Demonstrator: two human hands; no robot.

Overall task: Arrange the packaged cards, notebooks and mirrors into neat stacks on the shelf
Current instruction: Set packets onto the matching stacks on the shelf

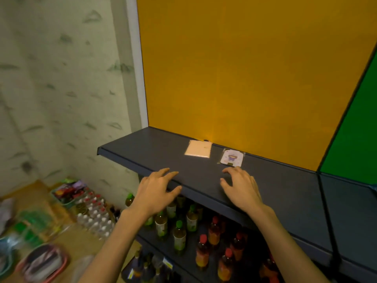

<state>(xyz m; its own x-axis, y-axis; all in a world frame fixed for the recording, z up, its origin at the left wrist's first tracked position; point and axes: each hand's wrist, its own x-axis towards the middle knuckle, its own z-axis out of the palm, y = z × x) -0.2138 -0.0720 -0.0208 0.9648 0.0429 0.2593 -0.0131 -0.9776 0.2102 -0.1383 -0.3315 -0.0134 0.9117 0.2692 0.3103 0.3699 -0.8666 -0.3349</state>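
Observation:
A dark grey shelf [142, 148] runs across the view in front of an orange back panel. A pale pink packaged notebook [197, 149] lies flat near the back of the shelf. To its right lies a small packaged card [232, 158] with a purple figure printed on it. My left hand [155, 190] hovers over the shelf's front edge with fingers spread and holds nothing. My right hand [241, 187] is over the shelf just in front of the card, fingers loosely bent, empty. Neither hand touches a package.
Below the shelf a lower shelf [206, 260] holds several drink bottles with green and red caps. On the floor to the left stand packs of water bottles [93, 213] and baskets of goods [67, 193]. A green panel [353, 127] adjoins at right.

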